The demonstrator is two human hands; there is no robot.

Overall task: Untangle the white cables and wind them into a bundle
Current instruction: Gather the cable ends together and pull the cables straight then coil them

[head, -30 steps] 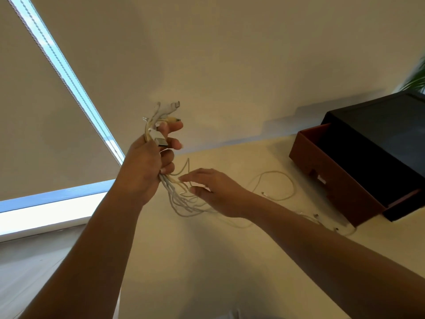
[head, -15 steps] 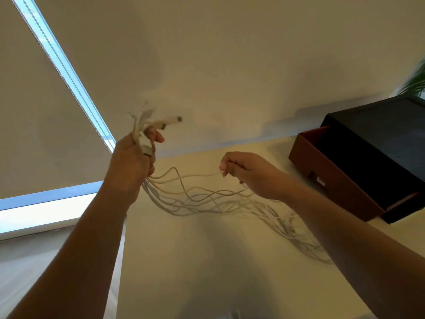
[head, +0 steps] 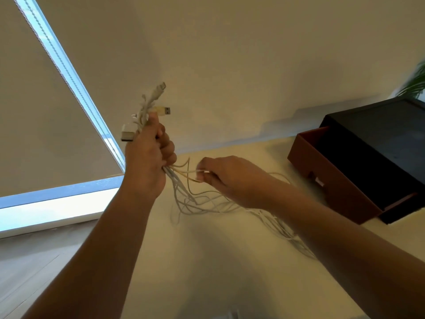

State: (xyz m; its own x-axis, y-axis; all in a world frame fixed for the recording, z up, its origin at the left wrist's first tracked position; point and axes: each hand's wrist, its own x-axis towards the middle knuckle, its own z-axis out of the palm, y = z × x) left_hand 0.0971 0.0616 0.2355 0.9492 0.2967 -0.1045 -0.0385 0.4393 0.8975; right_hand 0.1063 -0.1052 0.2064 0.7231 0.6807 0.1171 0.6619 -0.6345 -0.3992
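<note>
Gripping white cables [head: 184, 199] | left hand [head: 147, 157] raised fist | right hand [head: 230, 178] pinching strand

Showing white cables [head: 184, 201], a few strands glowing yellowish, and off-white plugs [head: 161, 110] ending in silver metal. Setting them against a plain cream table [head: 218, 272] and a plain beige wall [head: 230, 54]. Framing a reddish-brown drawer [head: 340, 187] and a matt black box [head: 379, 134] at right. Catching a pale blue window strip [head: 71, 72] beside an unpatterned beige blind [head: 41, 123], a bright white sill [head: 46, 214], green plant leaves [head: 417, 84] and a grey-brown plank floor [head: 30, 268].
</note>
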